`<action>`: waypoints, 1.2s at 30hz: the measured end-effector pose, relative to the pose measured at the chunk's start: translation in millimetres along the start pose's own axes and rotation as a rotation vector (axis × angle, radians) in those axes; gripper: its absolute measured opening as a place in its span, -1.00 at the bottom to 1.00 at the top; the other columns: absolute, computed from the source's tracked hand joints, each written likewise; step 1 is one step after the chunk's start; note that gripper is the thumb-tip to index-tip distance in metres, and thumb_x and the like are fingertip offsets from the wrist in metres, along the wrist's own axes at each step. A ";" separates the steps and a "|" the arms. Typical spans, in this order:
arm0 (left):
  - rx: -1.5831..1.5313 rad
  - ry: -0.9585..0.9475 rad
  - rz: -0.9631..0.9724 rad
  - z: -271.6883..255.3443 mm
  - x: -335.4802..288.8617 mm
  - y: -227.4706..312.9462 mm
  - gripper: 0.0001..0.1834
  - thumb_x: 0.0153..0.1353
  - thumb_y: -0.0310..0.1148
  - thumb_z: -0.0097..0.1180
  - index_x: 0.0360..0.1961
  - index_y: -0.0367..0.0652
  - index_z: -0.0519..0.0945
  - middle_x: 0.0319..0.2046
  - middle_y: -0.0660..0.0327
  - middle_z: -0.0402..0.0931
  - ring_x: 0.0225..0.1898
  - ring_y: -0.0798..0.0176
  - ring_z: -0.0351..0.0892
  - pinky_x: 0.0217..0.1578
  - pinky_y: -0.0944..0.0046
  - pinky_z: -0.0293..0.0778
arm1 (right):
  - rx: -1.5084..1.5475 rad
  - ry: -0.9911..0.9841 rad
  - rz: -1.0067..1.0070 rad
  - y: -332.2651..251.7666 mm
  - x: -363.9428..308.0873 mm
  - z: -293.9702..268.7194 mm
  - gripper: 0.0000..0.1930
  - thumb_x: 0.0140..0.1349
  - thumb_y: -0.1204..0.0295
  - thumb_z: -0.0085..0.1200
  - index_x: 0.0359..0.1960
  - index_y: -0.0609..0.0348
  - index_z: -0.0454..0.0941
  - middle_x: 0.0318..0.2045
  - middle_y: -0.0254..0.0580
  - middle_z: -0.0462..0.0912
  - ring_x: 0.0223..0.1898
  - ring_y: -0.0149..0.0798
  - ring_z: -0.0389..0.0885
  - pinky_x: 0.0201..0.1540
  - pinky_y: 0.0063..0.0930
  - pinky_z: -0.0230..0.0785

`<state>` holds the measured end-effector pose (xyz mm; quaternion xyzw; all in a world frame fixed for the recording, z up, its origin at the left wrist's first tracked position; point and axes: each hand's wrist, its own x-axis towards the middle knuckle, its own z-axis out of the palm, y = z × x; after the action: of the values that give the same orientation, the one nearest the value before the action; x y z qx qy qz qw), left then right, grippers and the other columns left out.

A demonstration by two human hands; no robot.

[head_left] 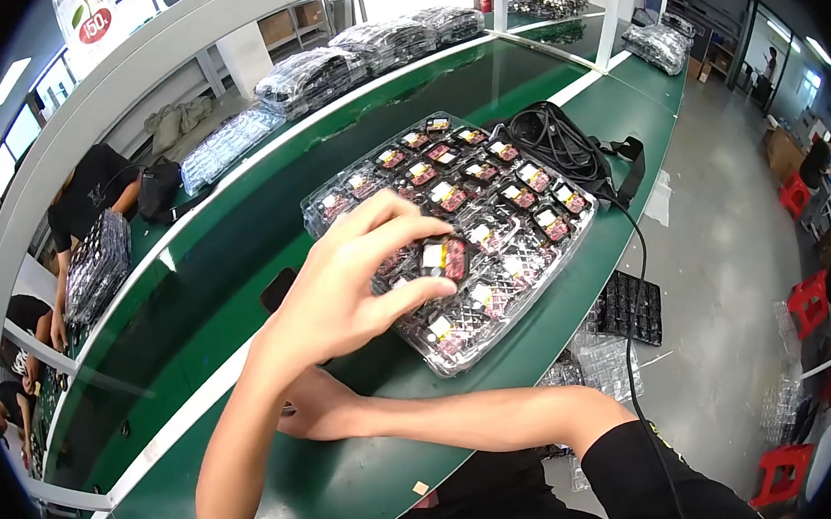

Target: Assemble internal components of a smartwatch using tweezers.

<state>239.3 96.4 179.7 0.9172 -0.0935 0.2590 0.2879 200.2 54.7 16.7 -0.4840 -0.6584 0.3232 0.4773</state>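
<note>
My left hand (354,279) reaches over a clear plastic tray (544,274). Between its thumb and fingertips it pinches a small black rounded-square piece (446,258) with a white, yellow and red face. Several like pieces sit in rows in the tray's pockets, some in the near part under a glossy clear layer. My right hand (322,408) is low over the green table, beneath my left forearm. Its fingers are mostly hidden there, so what it holds, if anything, cannot be made out. A dark flat object (279,290) shows beside my left wrist.
Behind the tray lie a black bag and coiled cable (557,141); its cord runs down past my right arm. Wrapped tray stacks (313,77) line the far ledge. A white frame post (611,10) rises at the back. Black trays (627,306) lie on the floor. Other people work at left.
</note>
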 end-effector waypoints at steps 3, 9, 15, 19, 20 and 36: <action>0.096 -0.186 -0.002 22.4 45.8 -19.8 -0.45 0.23 -0.20 0.55 0.21 -0.18 0.74 0.03 0.09 0.58 0.12 -0.02 0.58 0.23 -0.01 0.46 | 0.072 0.141 -0.045 3.0 -3.6 1.5 -0.79 0.33 0.42 0.27 -0.12 0.32 0.72 -0.13 0.12 0.82 -0.04 0.18 0.79 0.08 0.04 0.58; 0.126 -0.163 0.111 33.4 54.5 -33.6 -0.41 0.34 -0.27 0.44 0.37 -0.13 0.65 0.22 0.03 0.59 0.28 -0.08 0.56 0.39 -0.07 0.40 | 0.200 0.186 -0.046 -14.3 -2.9 -0.6 -0.80 0.34 0.40 0.28 -0.31 0.35 0.74 -0.22 0.16 0.81 -0.07 0.21 0.80 0.07 0.02 0.60; 0.245 0.008 -0.069 -23.8 -28.6 -26.9 -0.49 0.37 -0.37 0.39 0.35 -0.07 0.67 0.26 0.11 0.60 0.32 -0.06 0.55 0.39 -0.05 0.40 | 0.019 0.073 -0.033 -7.4 -1.1 -1.6 -0.80 0.23 0.38 0.28 -0.35 0.32 0.76 -0.37 0.07 0.79 -0.24 0.18 0.80 -0.12 0.01 0.62; 0.368 0.137 -0.328 -69.3 -147.5 -71.6 -0.67 0.44 -0.33 0.35 0.19 -0.08 0.72 0.21 0.15 0.62 0.31 -0.01 0.56 0.38 -0.03 0.40 | -0.029 0.155 -0.142 -2.0 -3.5 -3.9 -0.85 0.25 0.49 0.40 -0.22 0.32 0.86 -0.47 -0.04 0.75 -0.47 -0.16 0.77 -0.39 -0.27 0.53; 0.438 0.171 -0.422 -81.7 -184.8 -83.3 -0.70 0.44 -0.32 0.35 0.15 -0.10 0.72 0.19 0.15 0.63 0.31 0.00 0.56 0.39 -0.02 0.40 | -0.031 0.134 -0.115 -6.6 -3.3 -5.2 -0.86 0.24 0.50 0.40 -0.23 0.31 0.86 -0.48 -0.04 0.74 -0.48 -0.16 0.75 -0.39 -0.27 0.53; 0.998 0.606 -1.061 -214.7 -511.2 -87.0 -0.73 0.50 -0.34 0.27 0.12 -0.24 0.69 -0.03 -0.01 0.73 0.07 -0.11 0.70 0.10 0.01 0.60 | -0.024 0.118 -0.002 -15.6 1.8 1.6 -0.88 0.25 0.56 0.43 -0.21 0.33 0.86 -0.56 -0.26 0.67 -0.56 -0.52 0.47 -0.48 -0.50 0.21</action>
<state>-257.0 302.7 17.9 0.7496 0.5664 0.3372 -0.0598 193.5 51.4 30.7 -0.5074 -0.6336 0.2856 0.5095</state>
